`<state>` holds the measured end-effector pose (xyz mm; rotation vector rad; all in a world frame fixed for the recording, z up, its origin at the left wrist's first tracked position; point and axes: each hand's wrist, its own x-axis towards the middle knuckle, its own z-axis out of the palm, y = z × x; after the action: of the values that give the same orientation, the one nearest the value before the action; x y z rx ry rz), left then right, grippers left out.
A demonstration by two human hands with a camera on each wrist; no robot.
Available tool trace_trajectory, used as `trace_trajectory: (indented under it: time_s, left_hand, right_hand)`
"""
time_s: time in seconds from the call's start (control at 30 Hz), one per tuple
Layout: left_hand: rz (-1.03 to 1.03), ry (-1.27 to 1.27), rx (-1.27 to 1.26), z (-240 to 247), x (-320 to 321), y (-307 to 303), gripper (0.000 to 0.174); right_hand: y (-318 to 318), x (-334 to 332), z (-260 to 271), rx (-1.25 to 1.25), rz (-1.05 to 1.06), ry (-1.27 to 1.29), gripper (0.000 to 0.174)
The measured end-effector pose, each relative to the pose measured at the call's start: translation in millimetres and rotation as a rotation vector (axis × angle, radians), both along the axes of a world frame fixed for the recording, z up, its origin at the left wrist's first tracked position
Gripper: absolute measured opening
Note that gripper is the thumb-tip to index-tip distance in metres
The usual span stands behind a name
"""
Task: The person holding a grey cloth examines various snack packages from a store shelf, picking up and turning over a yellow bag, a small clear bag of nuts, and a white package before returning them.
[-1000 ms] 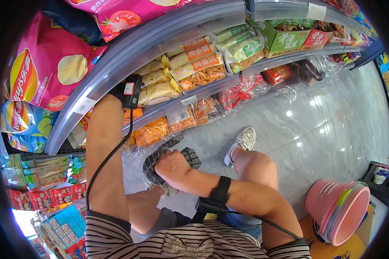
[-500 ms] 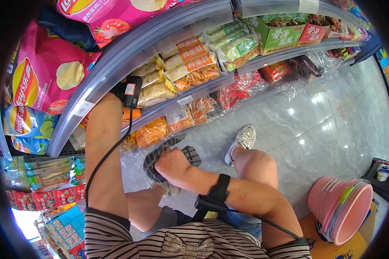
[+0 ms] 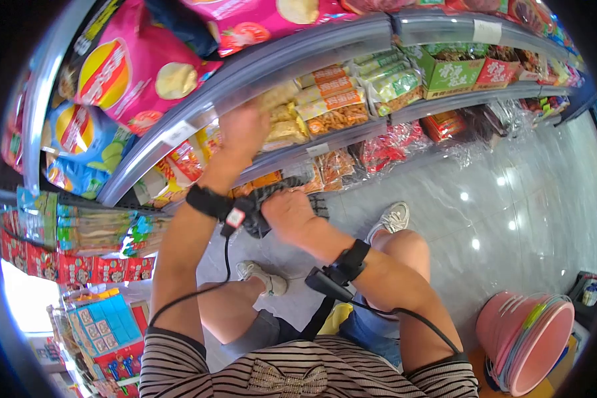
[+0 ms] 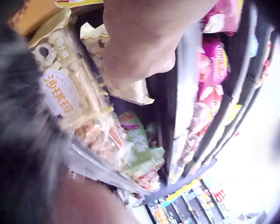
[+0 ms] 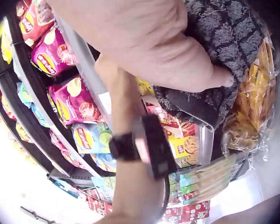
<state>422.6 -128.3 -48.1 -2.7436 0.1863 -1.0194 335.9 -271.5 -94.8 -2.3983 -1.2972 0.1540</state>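
Note:
My left hand (image 3: 243, 129), blurred, reaches in at the middle shelf beside cream-coloured snack packs. In the left wrist view, the hand (image 4: 140, 39) lies over one cream pack (image 4: 133, 92), hiding much of it; whether its fingers grip that pack I cannot tell. A sachima pack (image 4: 60, 88) sits alongside. My right hand (image 3: 288, 211) grips a dark grey checked cloth (image 5: 224, 42), bunched below the shelf edge. The right wrist view shows the thumb pressed along the cloth's fuzzy surface.
Orange-labelled snack packs (image 3: 331, 103) and a green box (image 3: 450, 73) stand further right on the shelf. Chip bags (image 3: 129, 73) fill the shelf above. Pink buckets (image 3: 521, 338) stand at lower right on the grey floor (image 3: 444, 212). A clear shelf lip (image 3: 259, 79) curves above the left hand.
My left hand, earlier hidden beyond the shelf lip, has drawn back into sight and its wrist has turned. My right hand has moved up towards the shelf with the cloth. The head view has shifted.

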Motion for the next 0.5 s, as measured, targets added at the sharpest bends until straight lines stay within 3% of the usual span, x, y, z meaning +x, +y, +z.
trace_trajectory:
  time_s: [0.1,0.27,0.47,0.5]
  left_hand:
    - [-0.012,0.121,-0.241,29.6,-76.7,-38.4,0.04]
    - [0.058,0.176,-0.904,21.1,-178.4,-36.4,0.037]
    - [-0.019,-0.015,-2.093,1.7,-227.8,17.2,0.035]
    - [-0.057,-0.054,-2.292,-7.0,-233.6,28.0,0.036]
  right_hand:
    - [-2.6,2.1,-3.6,-0.001,0.016,0.025,0.011]
    - [-2.4,-3.3,-7.7,-0.119,0.016,0.179,0.021]
    - [-0.3,-6.0,14.5,-0.037,-0.257,0.203,0.035]
    - [-0.9,0.7,7.4,0.146,-0.208,0.29,0.038]
